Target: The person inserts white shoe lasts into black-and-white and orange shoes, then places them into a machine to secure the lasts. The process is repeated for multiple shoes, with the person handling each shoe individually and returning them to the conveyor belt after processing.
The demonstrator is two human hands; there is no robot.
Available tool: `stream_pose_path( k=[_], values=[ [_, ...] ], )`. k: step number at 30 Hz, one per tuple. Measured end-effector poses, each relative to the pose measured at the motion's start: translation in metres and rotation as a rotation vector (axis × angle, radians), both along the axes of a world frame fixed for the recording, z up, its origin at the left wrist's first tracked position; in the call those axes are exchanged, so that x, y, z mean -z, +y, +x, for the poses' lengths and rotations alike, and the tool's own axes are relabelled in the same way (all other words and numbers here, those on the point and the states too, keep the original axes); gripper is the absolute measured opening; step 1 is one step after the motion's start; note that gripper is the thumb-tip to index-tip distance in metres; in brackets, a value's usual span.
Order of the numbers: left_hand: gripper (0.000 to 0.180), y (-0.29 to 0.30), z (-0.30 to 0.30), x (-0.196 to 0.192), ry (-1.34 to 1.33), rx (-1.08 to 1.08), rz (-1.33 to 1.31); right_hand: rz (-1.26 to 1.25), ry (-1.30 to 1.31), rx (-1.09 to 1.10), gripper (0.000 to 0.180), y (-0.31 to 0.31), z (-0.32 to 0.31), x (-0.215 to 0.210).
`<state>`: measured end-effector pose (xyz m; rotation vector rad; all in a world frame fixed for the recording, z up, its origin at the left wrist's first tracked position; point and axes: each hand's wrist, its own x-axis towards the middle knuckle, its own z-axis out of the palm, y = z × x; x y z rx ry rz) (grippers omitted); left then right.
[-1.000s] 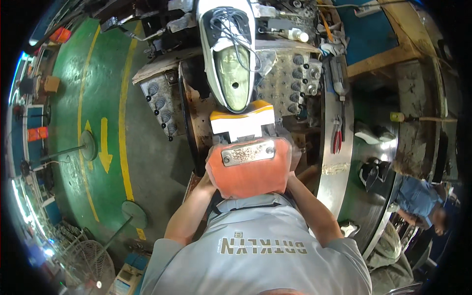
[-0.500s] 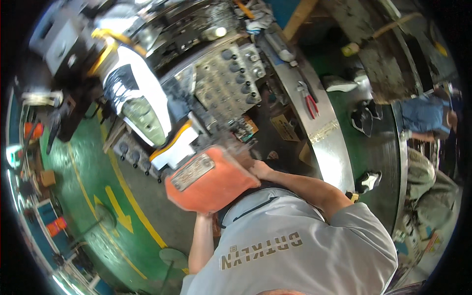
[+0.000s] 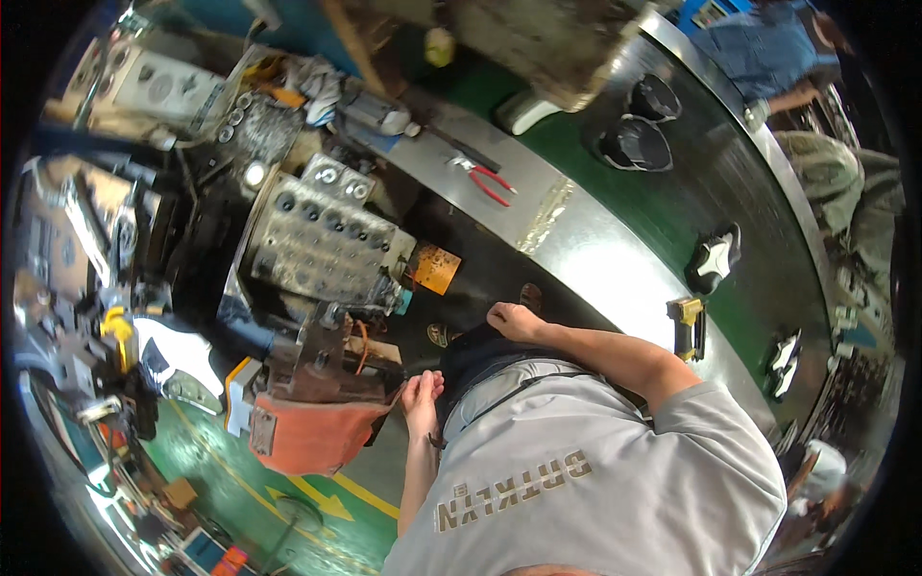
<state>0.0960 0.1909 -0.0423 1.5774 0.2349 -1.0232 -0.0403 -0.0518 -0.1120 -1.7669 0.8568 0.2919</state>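
Note:
My left hand (image 3: 421,396) is just right of the orange machine housing (image 3: 312,432), its fingers loosely bent and apart, with nothing seen in them. My right hand (image 3: 517,321) hovers in front of my waist with the fingers curled in; no object shows in it. Beyond the housing, a dark metal part of the machine (image 3: 322,355) carries an orange cable. A white and black shoe upper (image 3: 178,363) sits at the machine's left side, away from both hands. The metal panel with rows of round holes and knobs (image 3: 322,245) lies farther ahead.
A metal ledge runs along the right, holding red-handled pliers (image 3: 485,182) and a yellow-black hand tool (image 3: 687,329). Beyond it, dark shoe parts (image 3: 636,144) and a white and black shoe (image 3: 715,259) lie on a conveyor. Another person's arm (image 3: 792,101) is at the far right.
My view has swung to the right. Both hands have come away from the orange housing, which now stands left of my left hand.

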Motion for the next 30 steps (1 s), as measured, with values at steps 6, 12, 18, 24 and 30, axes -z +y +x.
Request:
stream_pose_path(
  k=[6, 12, 18, 24, 30],
  values=[
    [0.029, -0.104, -0.031, -0.023, -0.104, 0.186, -0.028, -0.008, 0.02, 0.195, 0.035, -0.057, -0.094, -0.001],
    [0.03, -0.18, -0.07, -0.022, -0.155, 0.357, 0.005, -0.127, -0.079, 0.335, 0.029, -0.12, -0.153, 0.005],
    [0.026, -0.218, -0.071, -0.014, -0.293, 0.554, 0.024, -0.265, -0.163, 0.54, 0.025, -0.22, -0.178, 0.002],
    [0.027, -0.253, -0.056, -0.036, -0.379, 0.537, 0.073, -0.904, -0.092, 0.449, 0.027, -0.329, -0.182, 0.001],
    [0.018, -0.332, -0.069, -0.058, -0.415, 0.61, -0.124, -0.897, -0.254, 0.16, 0.029, -0.383, -0.169, -0.023]
  ],
)
